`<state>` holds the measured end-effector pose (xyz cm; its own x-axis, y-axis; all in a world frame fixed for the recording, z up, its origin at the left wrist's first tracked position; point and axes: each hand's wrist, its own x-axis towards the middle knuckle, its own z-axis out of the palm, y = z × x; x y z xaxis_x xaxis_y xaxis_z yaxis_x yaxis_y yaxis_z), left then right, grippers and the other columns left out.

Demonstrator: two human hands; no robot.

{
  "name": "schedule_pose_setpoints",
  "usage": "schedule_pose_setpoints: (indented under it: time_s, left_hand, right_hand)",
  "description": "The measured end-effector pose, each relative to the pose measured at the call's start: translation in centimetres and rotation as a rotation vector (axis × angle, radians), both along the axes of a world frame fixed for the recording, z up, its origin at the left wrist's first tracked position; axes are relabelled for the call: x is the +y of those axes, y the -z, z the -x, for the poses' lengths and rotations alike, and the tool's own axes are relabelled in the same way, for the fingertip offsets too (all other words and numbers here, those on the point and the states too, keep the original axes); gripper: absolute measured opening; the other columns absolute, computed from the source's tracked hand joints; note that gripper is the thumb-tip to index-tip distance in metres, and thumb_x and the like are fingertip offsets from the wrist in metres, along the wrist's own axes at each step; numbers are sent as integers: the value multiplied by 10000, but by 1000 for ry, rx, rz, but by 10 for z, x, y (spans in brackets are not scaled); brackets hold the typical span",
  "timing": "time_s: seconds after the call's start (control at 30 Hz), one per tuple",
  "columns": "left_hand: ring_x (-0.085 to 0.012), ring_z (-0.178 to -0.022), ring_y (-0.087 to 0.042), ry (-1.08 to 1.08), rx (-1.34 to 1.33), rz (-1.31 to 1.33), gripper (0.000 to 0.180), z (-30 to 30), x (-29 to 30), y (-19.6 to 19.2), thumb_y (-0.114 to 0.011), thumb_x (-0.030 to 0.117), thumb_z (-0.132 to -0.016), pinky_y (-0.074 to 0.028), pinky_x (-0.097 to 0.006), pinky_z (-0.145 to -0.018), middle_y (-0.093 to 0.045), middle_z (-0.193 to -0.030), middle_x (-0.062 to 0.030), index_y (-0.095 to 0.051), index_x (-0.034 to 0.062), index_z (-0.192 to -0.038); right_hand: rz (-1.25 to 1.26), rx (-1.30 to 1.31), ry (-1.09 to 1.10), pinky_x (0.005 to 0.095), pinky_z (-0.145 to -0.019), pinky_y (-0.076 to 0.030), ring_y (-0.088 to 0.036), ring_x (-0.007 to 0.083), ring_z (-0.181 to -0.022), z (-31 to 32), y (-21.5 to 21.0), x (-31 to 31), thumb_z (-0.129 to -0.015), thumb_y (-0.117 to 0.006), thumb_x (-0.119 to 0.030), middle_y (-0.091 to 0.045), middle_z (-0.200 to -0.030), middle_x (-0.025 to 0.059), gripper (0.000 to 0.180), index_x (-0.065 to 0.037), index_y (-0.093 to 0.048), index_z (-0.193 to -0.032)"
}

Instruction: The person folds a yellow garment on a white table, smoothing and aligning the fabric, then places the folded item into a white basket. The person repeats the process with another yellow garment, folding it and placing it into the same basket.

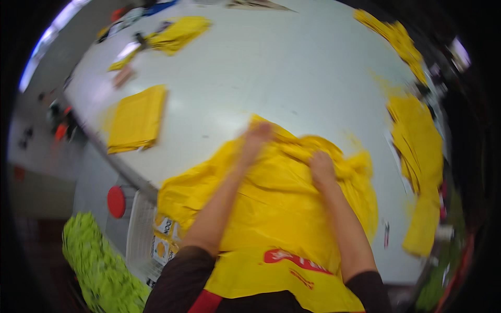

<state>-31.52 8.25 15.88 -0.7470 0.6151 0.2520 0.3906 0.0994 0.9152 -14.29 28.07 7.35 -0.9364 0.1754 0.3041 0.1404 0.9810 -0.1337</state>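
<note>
A yellow garment with a red print near its lower end lies spread and creased over the near part of the table, its near end reaching my body. My left hand is at its far edge, slightly blurred, with the fingers closed on the cloth, which rises in a peak there. To the right, my right hand is curled into bunched folds of the same garment. The fabric partly hides the fingertips of both hands.
A folded yellow stack lies at the left on the white table. More yellow pieces line the right edge, and another yellow pile sits far left. Beside the table are a white basket, a red stool and a bright green heap.
</note>
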Motion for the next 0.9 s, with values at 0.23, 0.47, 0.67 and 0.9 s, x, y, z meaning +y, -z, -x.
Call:
schedule_pose_setpoints:
  time_s: [0.23, 0.47, 0.67, 0.9]
  left_hand:
    - [-304, -913, -582, 176, 414, 593, 125, -26, 132, 55, -590, 67, -727, -499, -398, -764, -608, -928, -133, -642, 59, -841]
    - [-289, -923, -584, 156, 439, 588, 186, -15, 134, 48, -684, 126, -690, -511, -375, -737, -582, -981, -124, -620, 60, -851]
    - [-283, -795, -639, 263, 586, 733, 106, -11, 144, 60, -579, 79, -761, -521, -364, -684, -644, -854, -113, -626, 57, -853]
    - [-280, -828, -645, 317, 586, 830, 129, -6, 149, 43, -596, 75, -744, -517, -365, -685, -660, -857, -124, -643, 59, -862]
  right_hand:
    - [188, 30, 74, 464, -745, -390, -473, 380, -832, -5, -21, -3, -824, -519, -88, -506, -863, 207, 105, 13, -507, -797]
    - [261, -228, 177, 460, -737, -403, -501, 381, -843, 10, -36, 18, -903, -465, -166, -540, -876, 206, 202, 26, -524, -888]
    - [436, -163, 271, 434, -770, -429, -549, 365, -953, 18, -51, 13, -925, -437, -202, -589, -1023, 214, 235, 11, -523, -971]
    - [249, 124, 59, 428, -728, -436, -524, 354, -843, 18, -31, 24, -845, -487, -70, -556, -857, 149, 110, -6, -533, -922]
